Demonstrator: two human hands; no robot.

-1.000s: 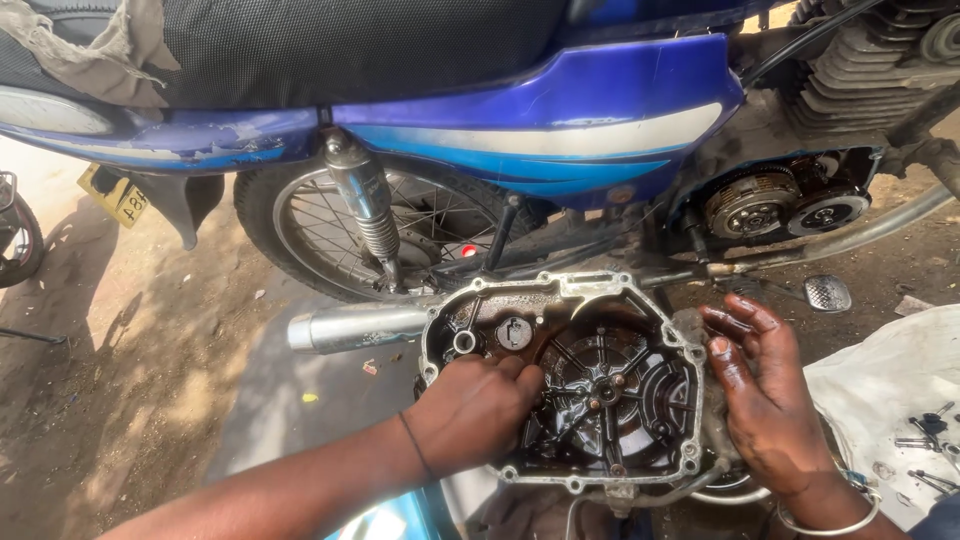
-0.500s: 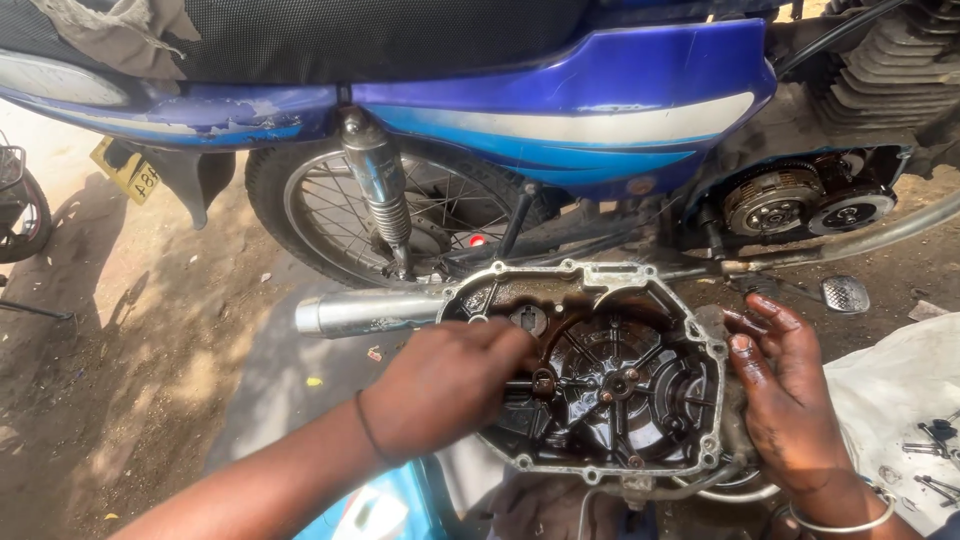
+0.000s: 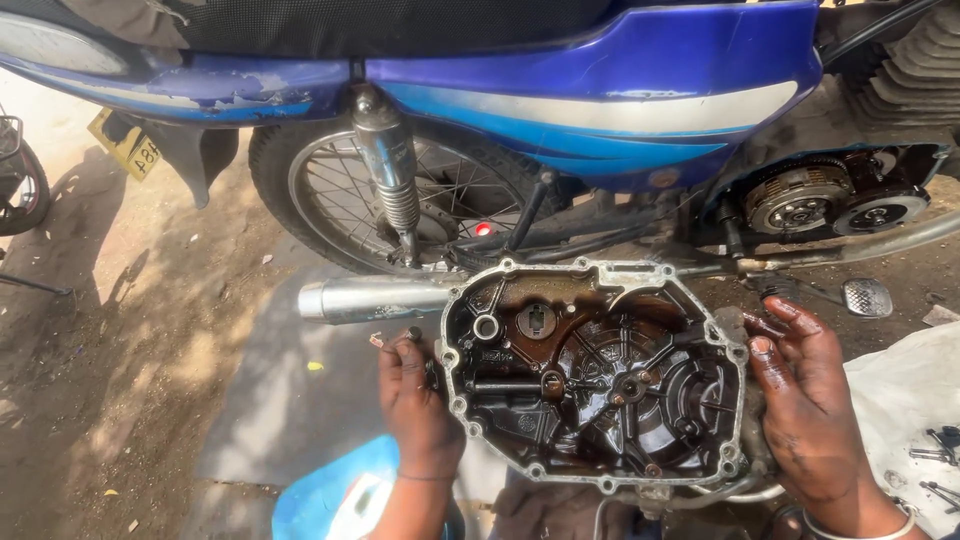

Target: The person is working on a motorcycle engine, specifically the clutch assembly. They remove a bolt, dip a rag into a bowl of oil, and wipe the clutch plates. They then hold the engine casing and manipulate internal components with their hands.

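Observation:
An oily metal engine cover [image 3: 595,375] faces up toward me, its dark ribbed inside showing. My left hand [image 3: 415,400] grips its left rim, fingers curled round the edge. At the cover's right rim, my right hand [image 3: 805,400] holds on with greasy fingers over the edge. Behind stands a blue motorcycle [image 3: 600,80] with its rear wheel [image 3: 400,200], a chrome shock absorber [image 3: 385,165] and an open engine side showing the clutch [image 3: 795,200].
A chrome exhaust pipe [image 3: 370,298] lies just behind the cover's left side. A foot pedal [image 3: 866,296] sticks out at the right. A white cloth [image 3: 910,410] with several small bolts lies at the right. A blue container [image 3: 340,495] sits below my left arm. Dirt ground lies at the left.
My left hand has moved off the cover's inside to its left rim. The view has shifted so the cover sits more central and fully uncovered.

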